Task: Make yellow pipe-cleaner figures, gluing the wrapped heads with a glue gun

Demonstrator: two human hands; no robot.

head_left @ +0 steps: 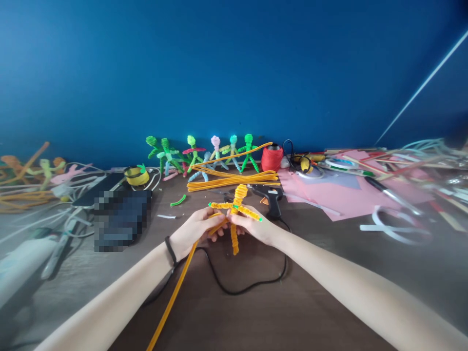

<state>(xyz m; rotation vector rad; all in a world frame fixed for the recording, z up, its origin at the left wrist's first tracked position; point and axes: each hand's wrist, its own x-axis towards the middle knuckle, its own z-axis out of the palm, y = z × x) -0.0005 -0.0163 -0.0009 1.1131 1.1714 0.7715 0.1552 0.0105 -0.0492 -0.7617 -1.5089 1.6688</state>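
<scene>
Between my two hands is an orange pipe-cleaner figure (240, 194) with a coiled head, arms with green tips and a coiled leg hanging down. My right hand (252, 225) is closed on the figure's body, thumb just below its arms. My left hand (200, 225), with a black band at the wrist, pinches a long orange pipe cleaner (174, 292) that trails down toward the front edge of the view. Part of this strand bends up beside the figure, and the fingers hide where it joins. Beyond my hands lies a black glue gun (272, 199).
A bundle of orange pipe cleaners (234, 182) lies ahead, before a row of finished figures (215, 146) along the blue wall. A red yarn roll (272, 158) stands by pink paper (325, 197). The glue gun's black cable (241, 291) loops under my hands. At left is a dark pixelated object (124, 222).
</scene>
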